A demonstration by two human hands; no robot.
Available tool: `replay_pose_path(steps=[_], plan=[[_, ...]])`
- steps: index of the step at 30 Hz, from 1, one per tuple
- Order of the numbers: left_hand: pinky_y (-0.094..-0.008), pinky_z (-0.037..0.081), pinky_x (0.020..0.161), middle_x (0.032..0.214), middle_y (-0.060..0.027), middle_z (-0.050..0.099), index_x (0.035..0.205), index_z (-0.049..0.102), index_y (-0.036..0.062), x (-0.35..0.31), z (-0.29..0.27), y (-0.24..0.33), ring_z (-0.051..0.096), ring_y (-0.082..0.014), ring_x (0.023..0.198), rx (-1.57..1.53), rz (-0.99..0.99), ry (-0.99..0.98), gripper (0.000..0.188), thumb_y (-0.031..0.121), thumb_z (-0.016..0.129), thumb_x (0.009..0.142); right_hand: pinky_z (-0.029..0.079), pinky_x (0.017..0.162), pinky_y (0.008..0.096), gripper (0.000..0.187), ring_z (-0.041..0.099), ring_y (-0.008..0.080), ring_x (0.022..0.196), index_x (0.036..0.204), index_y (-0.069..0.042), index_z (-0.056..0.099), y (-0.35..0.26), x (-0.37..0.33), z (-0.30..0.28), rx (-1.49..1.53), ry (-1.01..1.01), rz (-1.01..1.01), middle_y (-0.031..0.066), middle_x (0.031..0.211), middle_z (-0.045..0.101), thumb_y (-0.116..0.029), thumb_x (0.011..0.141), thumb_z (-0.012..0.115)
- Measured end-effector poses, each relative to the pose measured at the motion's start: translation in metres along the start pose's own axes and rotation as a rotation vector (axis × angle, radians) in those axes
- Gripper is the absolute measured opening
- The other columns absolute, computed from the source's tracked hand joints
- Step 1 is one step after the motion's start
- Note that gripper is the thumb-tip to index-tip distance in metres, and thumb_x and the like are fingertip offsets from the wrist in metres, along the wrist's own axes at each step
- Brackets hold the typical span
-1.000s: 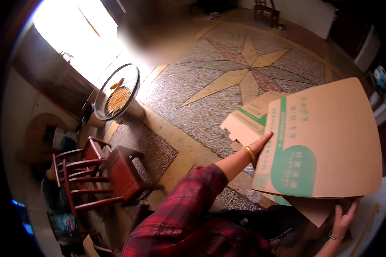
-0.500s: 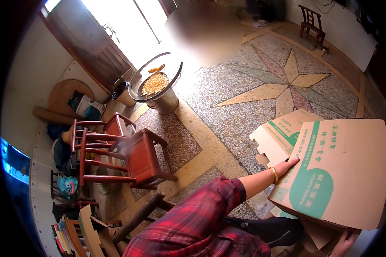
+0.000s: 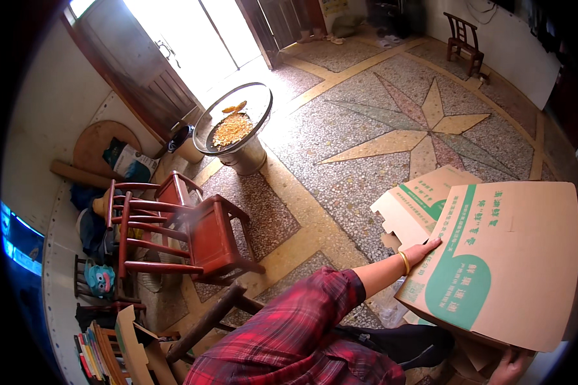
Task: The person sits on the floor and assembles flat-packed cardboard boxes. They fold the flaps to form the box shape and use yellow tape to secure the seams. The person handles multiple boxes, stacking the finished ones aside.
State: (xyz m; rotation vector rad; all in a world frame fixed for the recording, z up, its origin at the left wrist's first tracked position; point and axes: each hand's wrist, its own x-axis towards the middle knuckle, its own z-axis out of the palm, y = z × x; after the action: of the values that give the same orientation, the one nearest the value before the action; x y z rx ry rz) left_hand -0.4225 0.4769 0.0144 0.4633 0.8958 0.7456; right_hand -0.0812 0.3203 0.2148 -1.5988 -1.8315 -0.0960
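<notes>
A large brown cardboard box (image 3: 526, 256) with green printing is tilted in front of me at the right. My left hand (image 3: 424, 252), with a gold bangle at the wrist, grips its left edge. Under the lower edge, my right hand (image 3: 512, 367) holds the box near its bottom corner; part of that hand is hidden. Behind the box lies another piece of printed cardboard (image 3: 401, 208), an opened flap or flattened carton, partly covered. Some clear plastic (image 3: 390, 311) shows below my left forearm.
Red wooden chairs (image 3: 215, 237) stand to the left, and a dark chair back (image 3: 221, 314) is close by my arm. A metal bin (image 3: 247, 160) carries a round tray of yellow kernels (image 3: 232, 130). Books (image 3: 90, 353) are at the lower left; a small chair (image 3: 464, 45) stands far right.
The box has shifted slightly left and down, with both hands still on it. A blurred shape near the doorway is gone from view.
</notes>
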Motion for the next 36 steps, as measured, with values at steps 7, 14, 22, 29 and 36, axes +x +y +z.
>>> replay_pose_path(steps=[7,14,22,29,36], plan=[[-0.0302,0.052,0.078,0.107,-0.0123,0.064,0.118,0.058,0.0039,-0.017,-0.008,-0.012,0.065,-0.0177,0.088,-0.067,0.058,-0.052,0.061,0.056,0.051,0.088,0.051,0.068,0.0415,0.046,0.062,0.0395,0.074,0.091,0.010,0.063,-0.025,0.003,-0.002,-0.076,-0.077,0.030,0.0249,0.084,0.065,-0.035,0.081,0.069],[-0.0312,0.051,0.081,0.116,-0.0088,0.061,0.128,0.050,0.0081,-0.036,-0.022,-0.042,0.063,-0.0167,0.094,-0.251,-0.020,-0.159,0.058,0.050,0.052,0.089,0.050,0.069,0.0436,0.038,0.063,0.0399,0.074,0.090,0.006,0.066,-0.042,0.009,-0.006,-0.120,-0.130,-0.126,0.0238,0.087,0.066,-0.031,0.080,0.070],[-0.0334,0.053,0.079,0.109,-0.0111,0.064,0.125,0.052,0.0067,-0.050,-0.023,-0.036,0.065,-0.0206,0.089,-0.360,0.009,-0.273,0.055,0.047,0.056,0.088,0.041,0.089,0.0336,0.049,0.053,0.0253,0.101,0.124,0.006,0.049,0.039,-0.045,0.009,0.171,-0.101,0.044,0.0168,0.112,0.058,-0.025,0.088,0.063],[-0.0338,0.054,0.080,0.108,-0.0120,0.065,0.122,0.054,0.0047,-0.066,-0.035,-0.013,0.066,-0.0213,0.090,-0.405,0.087,-0.196,0.051,0.040,0.062,0.086,0.036,0.098,0.0404,0.047,0.047,0.0267,0.115,0.120,0.004,0.051,-0.001,-0.023,0.006,0.227,-0.076,-0.018,0.0120,0.121,0.051,-0.012,0.080,0.069],[-0.0540,0.039,0.100,0.138,-0.0188,0.042,0.140,0.034,0.0073,-0.079,-0.091,0.035,0.046,-0.0367,0.122,-0.828,0.404,-0.410,0.071,0.049,0.054,0.086,0.043,0.094,0.0364,0.052,0.050,0.0224,0.114,0.129,0.000,0.046,-0.064,0.014,0.064,0.706,-0.006,-0.165,0.0097,0.127,0.051,0.004,0.080,0.063]])
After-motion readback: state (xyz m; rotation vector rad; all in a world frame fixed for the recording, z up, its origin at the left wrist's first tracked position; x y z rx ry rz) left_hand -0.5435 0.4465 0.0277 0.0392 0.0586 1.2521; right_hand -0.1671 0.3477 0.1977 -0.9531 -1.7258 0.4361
